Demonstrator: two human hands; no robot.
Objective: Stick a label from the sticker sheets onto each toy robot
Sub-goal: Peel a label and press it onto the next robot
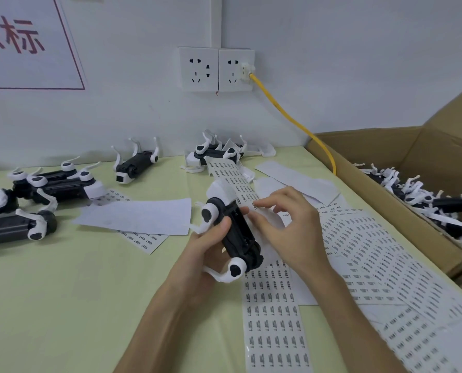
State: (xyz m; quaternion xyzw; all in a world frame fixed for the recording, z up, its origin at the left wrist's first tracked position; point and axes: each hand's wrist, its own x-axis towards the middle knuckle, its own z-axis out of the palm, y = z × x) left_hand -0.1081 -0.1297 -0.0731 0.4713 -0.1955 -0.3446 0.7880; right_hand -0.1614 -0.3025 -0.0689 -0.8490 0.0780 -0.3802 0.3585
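An open cardboard box (372,146) is sitting at the right edge of the table (63,292), and a jumbled heap of black-and-white toy robots (440,203) is lying inside it, white legs sticking up at all angles. A yellow cable (292,119) is running from a wall socket (235,68) down behind the box's near corner. In the middle of the view, the left hand (211,249) is gripping one toy robot (238,230) from below and the side, with its thumb curling over the black body and its fingers wrapping underneath. It is holding the toy tilted above the table with its white head pointing away. The right hand (292,224) is hovering just beside that body, fingers loosely bent and spread, thumb and forefinger tips reaching toward the black shell. Whether they are pinching a label I cannot tell. Sticker sheets (275,319) are lying overlapped under and to the right of both hands. More robots (54,184) are lying at the table's left side, and others along the back.
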